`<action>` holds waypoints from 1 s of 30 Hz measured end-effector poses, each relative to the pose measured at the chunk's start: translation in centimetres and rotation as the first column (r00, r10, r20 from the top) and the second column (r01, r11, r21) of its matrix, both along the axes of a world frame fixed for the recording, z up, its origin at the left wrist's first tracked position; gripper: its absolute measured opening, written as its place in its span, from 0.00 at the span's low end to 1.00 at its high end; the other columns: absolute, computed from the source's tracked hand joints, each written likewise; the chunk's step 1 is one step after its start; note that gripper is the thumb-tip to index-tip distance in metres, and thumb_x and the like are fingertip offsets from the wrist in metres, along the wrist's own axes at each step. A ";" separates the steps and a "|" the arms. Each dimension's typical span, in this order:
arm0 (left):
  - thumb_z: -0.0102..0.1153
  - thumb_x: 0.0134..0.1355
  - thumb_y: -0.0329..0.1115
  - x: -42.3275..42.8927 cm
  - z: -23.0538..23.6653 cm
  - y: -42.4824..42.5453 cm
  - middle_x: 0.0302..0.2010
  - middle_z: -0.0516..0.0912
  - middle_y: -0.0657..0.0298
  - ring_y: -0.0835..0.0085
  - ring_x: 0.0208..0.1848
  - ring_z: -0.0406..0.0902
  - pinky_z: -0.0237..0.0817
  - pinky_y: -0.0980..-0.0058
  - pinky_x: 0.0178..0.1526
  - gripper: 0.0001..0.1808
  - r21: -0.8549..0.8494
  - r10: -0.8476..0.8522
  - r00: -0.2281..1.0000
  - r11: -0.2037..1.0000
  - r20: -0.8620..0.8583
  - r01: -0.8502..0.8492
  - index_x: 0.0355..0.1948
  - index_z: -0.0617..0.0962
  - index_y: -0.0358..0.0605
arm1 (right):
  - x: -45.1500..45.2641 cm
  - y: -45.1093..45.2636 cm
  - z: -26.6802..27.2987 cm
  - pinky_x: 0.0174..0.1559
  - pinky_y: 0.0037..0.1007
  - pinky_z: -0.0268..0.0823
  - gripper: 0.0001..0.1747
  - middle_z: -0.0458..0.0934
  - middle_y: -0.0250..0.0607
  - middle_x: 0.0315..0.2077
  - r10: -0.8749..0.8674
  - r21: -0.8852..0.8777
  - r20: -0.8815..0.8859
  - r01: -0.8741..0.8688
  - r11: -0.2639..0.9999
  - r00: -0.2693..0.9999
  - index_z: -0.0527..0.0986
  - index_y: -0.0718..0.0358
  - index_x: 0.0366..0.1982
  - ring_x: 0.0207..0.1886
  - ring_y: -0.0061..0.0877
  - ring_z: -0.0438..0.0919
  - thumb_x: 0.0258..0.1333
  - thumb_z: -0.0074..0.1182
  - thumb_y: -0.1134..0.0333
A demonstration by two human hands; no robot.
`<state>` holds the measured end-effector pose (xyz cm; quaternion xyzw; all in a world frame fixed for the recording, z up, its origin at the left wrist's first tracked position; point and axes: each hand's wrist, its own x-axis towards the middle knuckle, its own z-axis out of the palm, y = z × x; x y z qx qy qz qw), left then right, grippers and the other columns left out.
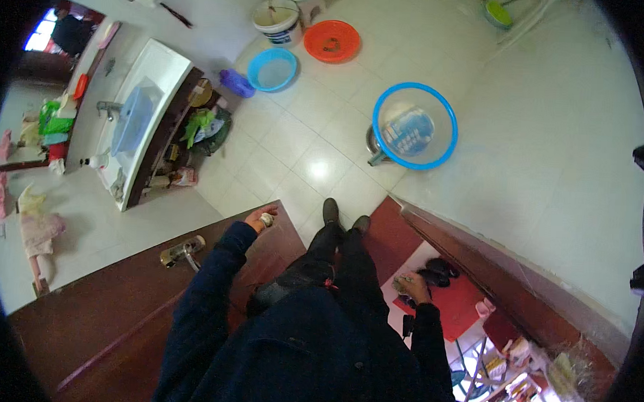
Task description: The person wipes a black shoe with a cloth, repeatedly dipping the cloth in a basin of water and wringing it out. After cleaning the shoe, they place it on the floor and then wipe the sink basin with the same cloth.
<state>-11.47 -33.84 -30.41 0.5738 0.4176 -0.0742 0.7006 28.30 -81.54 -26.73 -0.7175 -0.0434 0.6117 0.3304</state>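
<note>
My left hand (257,218) is beside the brown door (277,242), with a small whitish object (267,219) at its fingers or palm; whether the fingers close on it is unclear. My right hand (414,288) hangs over the red mat (457,306), its fingers curled around a small pale greenish item (402,283) that I cannot identify. Below the left hand, a metal door handle (184,250) juts from the door. My dark shoes (330,211) stand on the pale floor tiles at the doorway.
A blue-rimmed plastic basket (377,117), a red basin (333,41), a blue basin (274,69) and a white bucket (276,21) stand on the floor. At left is a washbasin counter (169,59) with a faucet (109,107). Dark shoes (438,272) lie by the red mat.
</note>
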 end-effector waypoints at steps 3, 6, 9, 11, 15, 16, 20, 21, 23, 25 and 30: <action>0.55 0.68 0.31 -0.8 3.9 -1.4 0.63 0.77 0.53 0.64 0.64 0.74 0.66 0.66 0.65 0.30 0.019 0.048 0.998 0.999 -0.041 -0.048 0.71 0.68 0.43 | 3.1 6.0 -2.4 0.28 0.28 0.72 0.17 0.84 0.41 0.29 0.215 0.051 0.089 -0.220 0.974 0.972 0.78 0.67 0.32 0.26 0.21 0.79 0.63 0.63 0.58; 0.58 0.66 0.32 -2.9 5.1 -2.9 0.63 0.77 0.51 0.65 0.62 0.75 0.68 0.68 0.63 0.32 -0.028 0.206 0.979 0.978 -0.015 -0.206 0.71 0.69 0.43 | 5.8 14.5 -3.0 0.33 0.32 0.72 0.17 0.83 0.43 0.30 0.350 0.245 0.177 -0.386 0.890 0.920 0.78 0.67 0.32 0.30 0.27 0.81 0.61 0.65 0.58; 0.58 0.67 0.33 -4.2 3.4 -3.4 0.61 0.78 0.53 0.66 0.61 0.75 0.68 0.69 0.61 0.31 -0.013 0.325 0.942 0.945 -0.085 -0.327 0.71 0.69 0.44 | 7.5 22.8 -1.4 0.41 0.36 0.74 0.18 0.84 0.48 0.34 0.457 0.137 0.500 -0.589 0.796 0.735 0.79 0.67 0.39 0.38 0.35 0.83 0.59 0.66 0.58; 0.57 0.69 0.36 -3.5 1.5 -3.1 0.59 0.80 0.55 0.67 0.59 0.77 0.70 0.70 0.60 0.29 -0.010 0.290 0.957 0.957 -0.011 -0.290 0.70 0.70 0.44 | 8.2 27.5 -0.2 0.42 0.35 0.74 0.18 0.83 0.44 0.31 0.480 0.146 0.419 -0.579 0.802 0.771 0.80 0.67 0.40 0.35 0.31 0.83 0.60 0.65 0.58; 0.57 0.69 0.39 2.6 -1.8 -0.2 0.58 0.80 0.55 0.64 0.57 0.78 0.70 0.66 0.61 0.29 0.189 0.147 0.987 0.973 -0.072 -0.131 0.69 0.71 0.44 | 9.9 32.7 1.2 0.35 0.32 0.74 0.17 0.83 0.43 0.29 0.604 0.053 0.445 -0.693 0.719 0.661 0.79 0.67 0.39 0.31 0.27 0.83 0.60 0.65 0.59; 0.56 0.70 0.40 4.6 -2.2 1.4 0.57 0.80 0.55 0.63 0.57 0.78 0.68 0.65 0.62 0.28 0.165 0.166 0.985 0.974 -0.045 -0.157 0.69 0.71 0.43 | 10.2 33.6 1.3 0.34 0.31 0.74 0.17 0.83 0.43 0.29 0.629 0.009 0.430 -0.700 0.714 0.647 0.79 0.68 0.38 0.30 0.26 0.83 0.60 0.65 0.59; 0.53 0.71 0.43 9.4 -2.9 8.1 0.59 0.80 0.51 0.58 0.61 0.76 0.65 0.65 0.65 0.29 0.160 0.227 0.969 0.957 0.100 -0.241 0.69 0.70 0.43 | 12.4 35.8 2.0 0.31 0.31 0.75 0.18 0.82 0.42 0.27 0.728 -0.174 0.311 -0.717 0.675 0.610 0.78 0.68 0.36 0.27 0.25 0.82 0.61 0.65 0.58; 0.53 0.71 0.42 9.3 -3.3 9.8 0.61 0.78 0.48 0.56 0.62 0.75 0.66 0.65 0.64 0.30 0.286 0.106 0.991 0.950 0.080 -0.125 0.70 0.68 0.40 | 12.9 36.5 2.0 0.31 0.31 0.75 0.17 0.82 0.41 0.27 0.682 -0.055 0.296 -0.701 0.711 0.669 0.78 0.67 0.35 0.27 0.25 0.82 0.61 0.65 0.58; 0.53 0.69 0.42 8.0 -5.0 12.1 0.62 0.78 0.46 0.52 0.62 0.76 0.67 0.63 0.64 0.31 0.329 -0.020 0.998 0.944 -0.058 0.038 0.71 0.67 0.42 | 13.9 37.8 1.8 0.29 0.30 0.75 0.17 0.82 0.40 0.27 0.578 -0.014 0.229 -0.592 0.806 0.783 0.77 0.66 0.35 0.26 0.24 0.82 0.62 0.65 0.58; 0.56 0.66 0.47 3.5 -7.0 12.8 0.62 0.78 0.46 0.50 0.62 0.76 0.66 0.59 0.65 0.32 0.240 -0.139 0.955 0.949 -0.264 0.204 0.68 0.71 0.45 | 14.9 39.6 0.9 0.29 0.30 0.74 0.16 0.82 0.38 0.27 0.579 -0.007 0.128 -0.583 0.812 0.805 0.77 0.65 0.39 0.26 0.22 0.80 0.64 0.64 0.59; 0.54 0.62 0.39 -11.1 -8.6 9.4 0.25 0.80 0.58 0.56 0.32 0.77 0.68 0.57 0.39 0.12 0.065 -0.423 0.874 0.891 -0.238 0.449 0.26 0.79 0.45 | 18.2 46.2 -4.2 0.30 0.28 0.72 0.16 0.83 0.39 0.29 0.751 -0.060 0.133 -0.751 0.657 0.646 0.78 0.64 0.43 0.26 0.22 0.80 0.65 0.63 0.58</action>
